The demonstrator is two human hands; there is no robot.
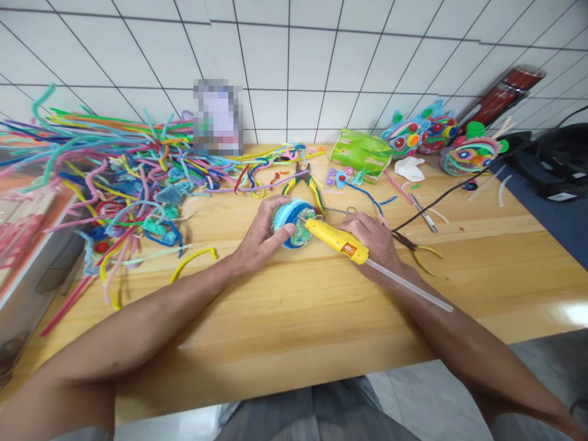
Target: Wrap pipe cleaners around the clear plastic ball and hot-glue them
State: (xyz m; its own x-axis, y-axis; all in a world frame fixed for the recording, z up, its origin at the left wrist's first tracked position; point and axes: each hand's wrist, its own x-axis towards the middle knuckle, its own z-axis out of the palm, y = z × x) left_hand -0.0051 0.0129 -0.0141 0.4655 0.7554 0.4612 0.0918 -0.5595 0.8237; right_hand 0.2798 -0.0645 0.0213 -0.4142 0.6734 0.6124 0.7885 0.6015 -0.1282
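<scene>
In the middle of the wooden table (275, 318), my left hand (264, 236) is wrapped round a small round craft piece (293, 222) with blue, teal and white pipe-cleaner bands. Clear, glossy material shows on its right side. My right hand (370, 237) grips a yellow hot glue gun (337, 237), its nozzle at the craft piece; I cannot tell whether they touch. A translucent glue stick (411, 285) sticks out of the gun's back end. Just behind the craft piece lie yellow-and-green handled pliers (316, 193).
Tangled pipe cleaners (151, 165) cover the left side. At the back right stand a green tissue pack (361, 152), several decorated craft figures (473, 153) and a red flask (505, 95). Yellow-handled pliers (420, 251) and a utility knife (423, 213) lie right of my right hand, near a black cord (434, 202).
</scene>
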